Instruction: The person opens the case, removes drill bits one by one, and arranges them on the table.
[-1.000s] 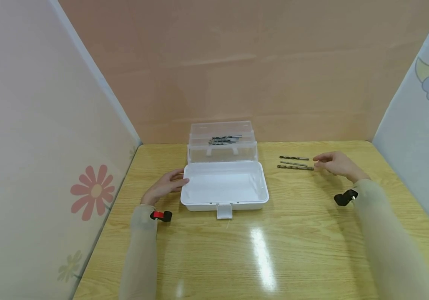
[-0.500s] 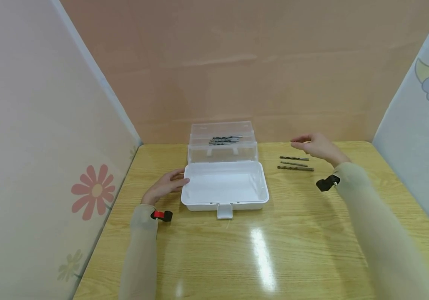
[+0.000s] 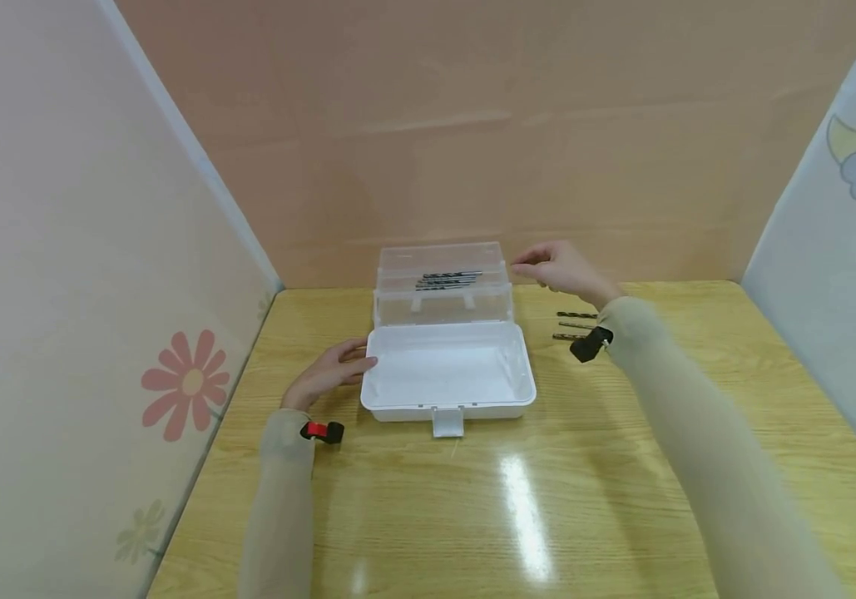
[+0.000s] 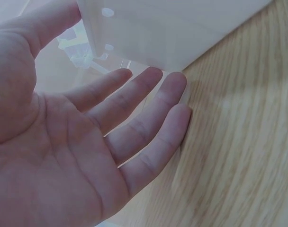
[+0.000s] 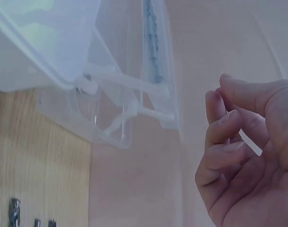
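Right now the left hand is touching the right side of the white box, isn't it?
Not quite. The left hand is touching the left side of the white box, not the right side. The head view shows it.

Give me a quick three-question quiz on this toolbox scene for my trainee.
1. True or false: the left hand lies apart from the toolbox's white base.
2. Where do the boxed drill bits lie? A) white base B) upper clear tray C) table
3. How many loose bits show on the table in the right wrist view?
Key: 1 false, its straight fingers touch the base; 2 B; 3 three.
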The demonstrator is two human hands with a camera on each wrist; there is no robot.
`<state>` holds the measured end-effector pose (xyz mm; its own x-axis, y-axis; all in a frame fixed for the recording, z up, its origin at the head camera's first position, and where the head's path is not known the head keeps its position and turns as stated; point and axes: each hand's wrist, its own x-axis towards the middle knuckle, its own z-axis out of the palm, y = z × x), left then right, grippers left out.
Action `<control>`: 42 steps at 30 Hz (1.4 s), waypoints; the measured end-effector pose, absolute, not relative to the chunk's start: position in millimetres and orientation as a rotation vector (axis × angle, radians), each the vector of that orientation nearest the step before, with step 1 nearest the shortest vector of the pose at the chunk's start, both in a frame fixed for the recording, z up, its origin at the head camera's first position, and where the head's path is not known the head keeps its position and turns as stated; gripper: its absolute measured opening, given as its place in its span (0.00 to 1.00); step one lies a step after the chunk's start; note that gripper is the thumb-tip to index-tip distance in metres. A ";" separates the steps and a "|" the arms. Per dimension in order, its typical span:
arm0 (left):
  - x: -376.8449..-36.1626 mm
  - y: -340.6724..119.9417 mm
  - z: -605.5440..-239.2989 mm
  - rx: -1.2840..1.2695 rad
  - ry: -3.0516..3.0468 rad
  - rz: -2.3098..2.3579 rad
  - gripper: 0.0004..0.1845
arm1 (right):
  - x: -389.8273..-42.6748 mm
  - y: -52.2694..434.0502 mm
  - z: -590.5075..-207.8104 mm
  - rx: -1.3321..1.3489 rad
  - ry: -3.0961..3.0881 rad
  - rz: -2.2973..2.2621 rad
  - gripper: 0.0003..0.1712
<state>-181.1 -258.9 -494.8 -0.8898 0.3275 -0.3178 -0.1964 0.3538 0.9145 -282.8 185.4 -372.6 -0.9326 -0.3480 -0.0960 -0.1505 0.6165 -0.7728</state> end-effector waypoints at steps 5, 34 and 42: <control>-181.5 -257.6 -494.9 0.104 2.168 1.566 0.42 | -289.1 167.6 -379.0 -0.413 2.585 -1.198 0.24; -176.7 -261.7 -496.6 0.097 2.174 1.556 0.42 | -300.8 96.2 -381.4 -0.444 2.690 -0.857 0.10; -173.1 -263.1 -495.9 0.122 2.160 1.565 0.43 | -301.2 97.0 -387.5 -0.483 2.665 -0.907 0.06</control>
